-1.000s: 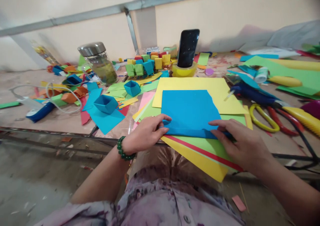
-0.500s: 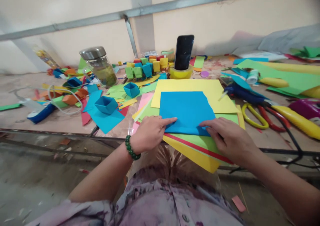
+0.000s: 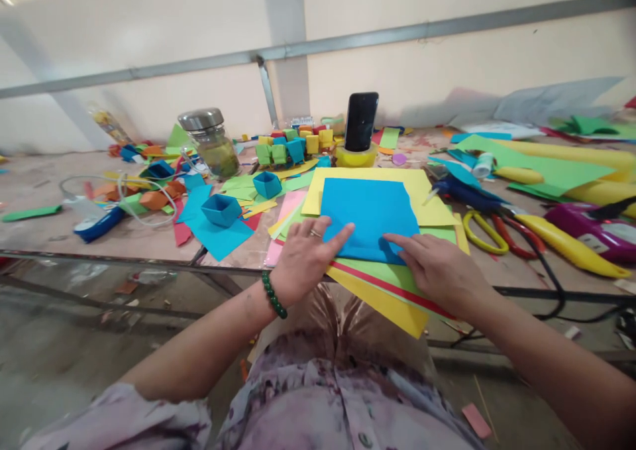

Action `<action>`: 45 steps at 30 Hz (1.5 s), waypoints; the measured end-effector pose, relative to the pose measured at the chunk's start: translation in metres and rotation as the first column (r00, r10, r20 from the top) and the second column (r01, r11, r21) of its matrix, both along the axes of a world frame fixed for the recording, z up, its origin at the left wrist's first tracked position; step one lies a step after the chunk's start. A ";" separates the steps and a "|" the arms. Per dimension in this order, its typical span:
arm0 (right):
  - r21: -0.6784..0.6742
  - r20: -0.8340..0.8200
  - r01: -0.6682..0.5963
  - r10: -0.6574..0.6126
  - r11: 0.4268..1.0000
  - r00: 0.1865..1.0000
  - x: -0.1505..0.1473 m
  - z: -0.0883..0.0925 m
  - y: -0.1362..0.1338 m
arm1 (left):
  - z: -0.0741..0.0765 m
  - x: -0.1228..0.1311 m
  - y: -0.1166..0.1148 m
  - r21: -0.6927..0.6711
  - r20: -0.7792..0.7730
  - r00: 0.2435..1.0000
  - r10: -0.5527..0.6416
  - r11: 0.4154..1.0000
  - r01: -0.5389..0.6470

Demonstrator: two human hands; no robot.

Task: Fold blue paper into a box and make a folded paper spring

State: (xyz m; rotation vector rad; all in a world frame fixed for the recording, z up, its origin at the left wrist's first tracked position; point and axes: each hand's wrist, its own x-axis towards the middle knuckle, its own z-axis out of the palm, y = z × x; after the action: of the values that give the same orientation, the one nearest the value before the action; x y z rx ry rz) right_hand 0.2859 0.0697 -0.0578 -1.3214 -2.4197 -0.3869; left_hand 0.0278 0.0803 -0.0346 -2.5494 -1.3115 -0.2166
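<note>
A blue paper sheet (image 3: pixel 370 213) lies on a stack of yellow paper (image 3: pixel 432 201) and green paper (image 3: pixel 382 274) at the table's near edge. My left hand (image 3: pixel 305 258), with a ring and a green bead bracelet, rests on the sheet's lower left corner, index finger stretched out and pressing on the fold. My right hand (image 3: pixel 437 268) lies flat on the lower right part, its index finger pointing left along the same folded edge. Neither hand holds anything.
Two blue folded paper boxes (image 3: pixel 222 209) sit to the left among scraps. A glass jar (image 3: pixel 211 142), a phone upright in a tape roll (image 3: pixel 360 125) and stacked paper cubes (image 3: pixel 288 146) stand behind. Scissors (image 3: pixel 489 231), a glue gun (image 3: pixel 470 195) and paper rolls lie on the right.
Both index fingers have slid inward along the blue sheet's near fold, toward each other. The head has lifted, so the table appears lower and farther away.
</note>
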 end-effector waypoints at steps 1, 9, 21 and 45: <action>0.010 0.009 0.004 -0.004 1.000 1.000 -0.001 0.000 0.000 | 0.001 0.001 -0.002 0.024 -0.044 0.995 -0.093 0.995 0.094; 0.165 0.154 0.032 -0.058 0.986 0.986 -0.007 0.016 -0.007 | 0.006 0.015 -0.023 -0.067 -0.091 0.980 -0.174 0.983 0.168; 0.080 0.307 -0.349 0.310 0.934 0.900 -0.032 0.019 -0.006 | -0.001 0.024 -0.033 -0.024 -0.061 0.995 -0.080 0.997 0.079; 0.153 0.186 -0.274 0.244 0.950 0.952 0.007 0.008 -0.032 | -0.016 0.015 -0.041 -0.005 0.022 1.000 -0.015 1.000 0.015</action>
State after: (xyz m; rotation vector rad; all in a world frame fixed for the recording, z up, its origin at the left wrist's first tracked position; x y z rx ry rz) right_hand 0.2931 0.0376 -0.0497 -0.9118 -2.5815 -0.6439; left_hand 0.0425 0.0389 -0.0507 -2.5692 -1.3028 -0.2453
